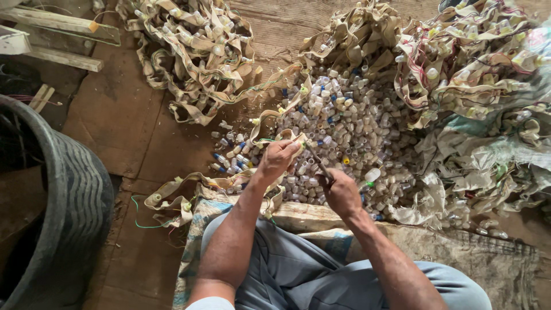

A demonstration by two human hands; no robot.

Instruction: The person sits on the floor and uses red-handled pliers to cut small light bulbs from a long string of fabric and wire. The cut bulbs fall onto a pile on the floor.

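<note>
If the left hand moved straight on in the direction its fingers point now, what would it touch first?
The left hand grips a beige strap and points up and away from the person. Straight on, it would probably meet the heap of small plastic caps first, though depth is hard to judge.

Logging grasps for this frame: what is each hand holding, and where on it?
Left hand grips a beige strap near its end. Right hand holds a thin dark tool by its lower end; which tool cannot be told.

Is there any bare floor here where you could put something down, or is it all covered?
Bare brown floor lies on the left, between the dark tub and the strap heap. Another strip runs top centre between heaps. Around both hands, small plastic bottles crowd everything.
</note>
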